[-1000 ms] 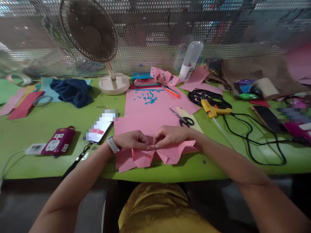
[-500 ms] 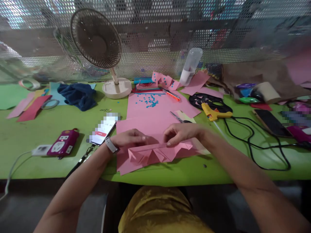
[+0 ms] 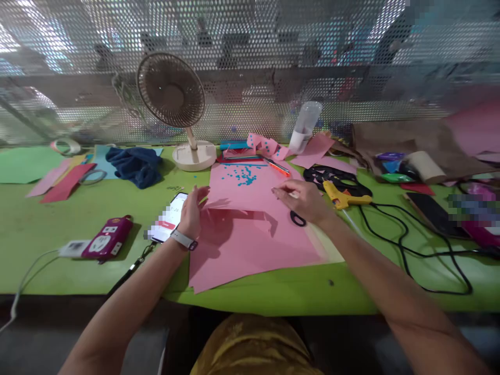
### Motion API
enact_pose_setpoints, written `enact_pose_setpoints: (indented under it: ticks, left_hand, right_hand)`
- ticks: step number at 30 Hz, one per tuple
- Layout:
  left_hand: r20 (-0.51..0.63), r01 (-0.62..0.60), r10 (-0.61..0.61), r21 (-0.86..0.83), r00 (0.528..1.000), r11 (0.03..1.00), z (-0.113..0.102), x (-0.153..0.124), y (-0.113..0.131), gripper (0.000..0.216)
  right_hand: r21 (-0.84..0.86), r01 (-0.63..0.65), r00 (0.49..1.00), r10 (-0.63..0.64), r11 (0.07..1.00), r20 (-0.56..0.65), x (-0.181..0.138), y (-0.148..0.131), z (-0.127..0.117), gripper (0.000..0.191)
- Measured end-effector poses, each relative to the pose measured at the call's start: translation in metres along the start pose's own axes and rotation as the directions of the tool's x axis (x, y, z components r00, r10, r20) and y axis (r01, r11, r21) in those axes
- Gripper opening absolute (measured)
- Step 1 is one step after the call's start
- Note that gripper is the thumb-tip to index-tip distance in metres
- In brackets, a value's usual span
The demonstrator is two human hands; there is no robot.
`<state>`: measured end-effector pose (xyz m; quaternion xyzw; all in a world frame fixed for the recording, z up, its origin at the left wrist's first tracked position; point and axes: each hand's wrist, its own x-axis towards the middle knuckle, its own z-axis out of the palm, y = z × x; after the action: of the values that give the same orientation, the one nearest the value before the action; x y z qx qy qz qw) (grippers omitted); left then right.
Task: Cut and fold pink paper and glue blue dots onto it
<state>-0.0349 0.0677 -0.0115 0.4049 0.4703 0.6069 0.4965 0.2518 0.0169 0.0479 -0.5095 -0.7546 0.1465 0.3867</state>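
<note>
From over the person's shoulder, the head camera shows a big pink sheet (image 3: 253, 245) spread on the green table (image 3: 78, 203), right at the near edge in front of them. Its near half lies flat. The far edge is lifted off the table between the two hands and throws a shadow back onto the paper.

The left hand (image 3: 192, 209) stands on its side at the sheet's left edge. Its fingers (image 3: 202, 194) are loosely open and rest against the raised paper rather than gripping it. The right hand (image 3: 303, 200) is at the far right of the lifted edge, with the thumb and fingertips (image 3: 278, 191) drawn together in a pinch on the paper. It hovers just over a pair of scissors (image 3: 297, 219), and only their black handle shows.

A phone (image 3: 169, 225) lies just beside the left wrist. Beyond the lifted edge a second pink sheet (image 3: 234, 194) carries a scatter of blue paper dots (image 3: 242, 177). A yellow glue gun (image 3: 344, 188) sits near the right hand, and a small fan (image 3: 172, 99) stands at the back.

To my eye, the raised edge wants both ends held level and moved together, because one pinch alone would skew the sheet or crease it. It should also stay low enough not to sweep the dots, and it should clear the scissors.
</note>
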Motion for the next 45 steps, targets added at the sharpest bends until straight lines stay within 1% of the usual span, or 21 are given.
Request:
enact_pose_setpoints:
  ticks: [2,4,6,8,10,13,14,15,16,18,20,21,23,26,29,32,34,36,38,42,45]
  left_hand:
    - [0.024,-0.037,0.036,0.037,0.999,0.999,0.001,-0.002,-0.001,0.046]
    - [0.058,-0.088,0.082,0.106,0.995,0.990,0.001,-0.004,-0.001,0.043]
    - [0.095,-0.154,0.137,0.215,0.986,0.964,0.000,-0.006,0.002,0.042]
    - [0.155,-0.236,0.190,0.368,0.969,0.899,-0.001,-0.008,0.008,0.045]
    - [0.246,-0.338,0.236,0.573,0.940,0.747,-0.003,-0.011,0.017,0.049]
    - [0.370,-0.438,0.244,0.822,0.896,0.363,-0.006,-0.014,0.029,0.053]
    - [0.401,-0.447,0.205,0.842,0.893,0.301,-0.007,-0.014,0.031,0.053]
    - [0.440,-0.463,0.145,0.841,0.886,0.281,-0.008,-0.014,0.032,0.052]
    - [0.487,-0.488,0.083,0.822,0.870,0.293,-0.009,-0.015,0.032,0.049]
    - [0.591,-0.550,-0.009,0.756,0.806,0.356,-0.009,-0.016,0.031,0.045]
    - [0.656,-0.602,0.000,0.693,0.755,0.397,-0.007,-0.018,0.030,0.043]
    - [0.658,-0.615,0.035,0.681,0.752,0.398,-0.006,-0.019,0.029,0.044]
    - [0.612,-0.609,0.134,0.689,0.779,0.394,-0.004,-0.022,0.029,0.047]
    - [0.514,-0.568,0.246,0.703,0.822,0.429,-0.003,-0.023,0.030,0.051]
    - [0.445,-0.527,0.284,0.677,0.849,0.514,-0.004,-0.021,0.027,0.045]
    - [0.413,-0.504,0.294,0.644,0.862,0.575,-0.004,-0.021,0.023,0.033]
    - [0.439,-0.503,0.269,0.607,0.857,0.614,-0.003,-0.023,0.021,0.027]
    - [0.505,-0.511,0.219,0.562,0.835,0.650,-0.001,-0.027,0.020,0.026]
    - [0.589,-0.538,0.168,0.536,0.790,0.650,0.001,-0.031,0.020,0.025]
    - [0.701,-0.617,0.102,0.538,0.706,0.575,0.003,-0.033,0.017,0.024]
    - [0.732,-0.656,0.082,0.548,0.676,0.519,0.002,-0.031,0.014,0.026]
  right_hand:
    - [-0.003,-0.108,0.994,0.108,0.994,-0.001,0.002,0.006,-0.003,0.036]
    - [-0.015,-0.166,0.983,0.166,0.986,0.075,0.002,0.009,-0.003,0.041]
    - [-0.046,-0.174,0.966,0.180,0.984,0.185,0.000,0.005,0.000,0.044]
    - [-0.121,-0.147,0.945,0.175,0.982,0.274,-0.003,-0.004,0.006,0.043]
    - [-0.243,-0.097,0.928,0.176,0.965,0.327,-0.007,-0.013,0.015,0.046]
    - [-0.382,-0.052,0.912,0.199,0.923,0.358,-0.011,-0.018,0.027,0.048]
    - [-0.393,-0.060,0.914,0.208,0.918,0.348,-0.011,-0.016,0.029,0.045]
    - [-0.383,-0.081,0.920,0.217,0.920,0.327,-0.011,-0.013,0.032,0.043]
    - [-0.357,-0.110,0.929,0.223,0.927,0.294,-0.010,-0.009,0.033,0.042]
    - [-0.283,-0.162,0.953,0.224,0.945,0.204,-0.008,-0.001,0.034,0.038]
    - [-0.201,-0.188,0.972,0.212,0.961,0.105,-0.007,0.005,0.034,0.033]
    - [-0.158,-0.195,0.976,0.207,0.968,0.064,-0.006,0.007,0.033,0.031]
    - [-0.070,-0.215,0.976,0.216,0.974,0.008,-0.007,0.007,0.033,0.030]
    - [0.010,-0.224,0.974,0.224,0.974,0.022,-0.009,0.004,0.032,0.030]
    - [0.007,-0.209,0.977,0.209,0.978,0.054,-0.009,0.003,0.032,0.033]
    - [0.006,-0.193,0.981,0.193,0.981,-0.016,-0.008,0.008,0.032,0.031]
    - [0.010,-0.194,0.980,0.194,0.981,-0.046,-0.006,0.014,0.032,0.031]
    - [0.009,-0.216,0.976,0.216,0.976,-0.032,-0.005,0.019,0.033,0.032]
    - [0.000,-0.237,0.971,0.237,0.972,-0.015,-0.005,0.022,0.035,0.031]
    - [-0.020,-0.231,0.973,0.231,0.973,-0.007,-0.005,0.022,0.036,0.030]
    - [-0.021,-0.238,0.971,0.238,0.971,-0.006,-0.005,0.019,0.035,0.031]
